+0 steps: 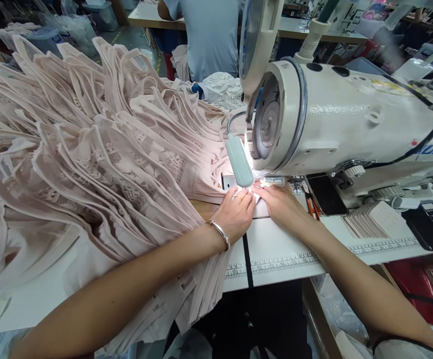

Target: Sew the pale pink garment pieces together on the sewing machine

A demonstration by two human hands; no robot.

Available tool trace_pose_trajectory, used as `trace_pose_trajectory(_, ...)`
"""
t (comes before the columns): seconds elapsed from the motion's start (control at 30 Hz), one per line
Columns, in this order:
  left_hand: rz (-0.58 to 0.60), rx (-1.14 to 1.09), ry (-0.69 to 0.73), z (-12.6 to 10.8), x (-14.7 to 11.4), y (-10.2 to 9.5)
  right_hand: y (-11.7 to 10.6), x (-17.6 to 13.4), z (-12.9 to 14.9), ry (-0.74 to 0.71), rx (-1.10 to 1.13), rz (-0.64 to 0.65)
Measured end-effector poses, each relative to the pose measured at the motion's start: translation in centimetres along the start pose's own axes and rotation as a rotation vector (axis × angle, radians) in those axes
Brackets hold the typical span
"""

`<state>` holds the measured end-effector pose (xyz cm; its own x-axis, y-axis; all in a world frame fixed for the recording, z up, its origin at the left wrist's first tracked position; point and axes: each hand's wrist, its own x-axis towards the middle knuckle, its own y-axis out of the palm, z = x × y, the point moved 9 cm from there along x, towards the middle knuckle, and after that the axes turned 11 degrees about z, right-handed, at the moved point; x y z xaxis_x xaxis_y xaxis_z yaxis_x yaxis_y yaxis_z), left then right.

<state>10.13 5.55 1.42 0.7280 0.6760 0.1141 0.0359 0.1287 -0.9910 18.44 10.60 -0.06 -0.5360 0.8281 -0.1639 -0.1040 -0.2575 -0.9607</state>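
Observation:
My left hand, with a ring and a bracelet, lies at the sewing machine's plate. Its fingers are bent and pressed together on the edge of a pale pink garment. From the other side my right hand pinches the same cloth, fingertips almost touching the left ones. A small green-grey lamp hangs just above the fingers and hides the needle. Over the right hand stands the white sewing machine. Left of my hands, a large heap of pale pink lace garments spreads across the table and over its front edge.
Orange-handled snips and a dark phone lie right of the right hand. Further right are a stack of fabric pieces and a black case. A ruler tape runs along the front edge. A person in blue sits beyond.

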Motion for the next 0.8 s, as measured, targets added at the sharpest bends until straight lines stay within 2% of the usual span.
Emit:
trace_pose_trajectory(0.17,0.064,-0.001,-0.041,0.39,0.19,-0.10,-0.17,0.03,0.15,0.009,-0.017,-0.004)
trace_pose_trajectory(0.37,0.074,0.013,-0.055,0.56,0.29,-0.18,-0.36,0.02,0.12,0.018,-0.007,-0.009)
trace_pose_trajectory(0.53,0.054,0.012,-0.054,0.70,0.22,-0.04,-0.43,0.20,0.14,0.010,0.016,-0.017)
trace_pose_trajectory(0.67,0.035,0.003,-0.052,0.73,0.22,0.21,-0.34,0.34,0.11,0.013,0.048,0.029)
trace_pose_trajectory(0.8,-0.024,0.055,-0.046,0.78,0.21,-0.03,-0.31,0.13,-0.21,0.056,0.058,0.024)
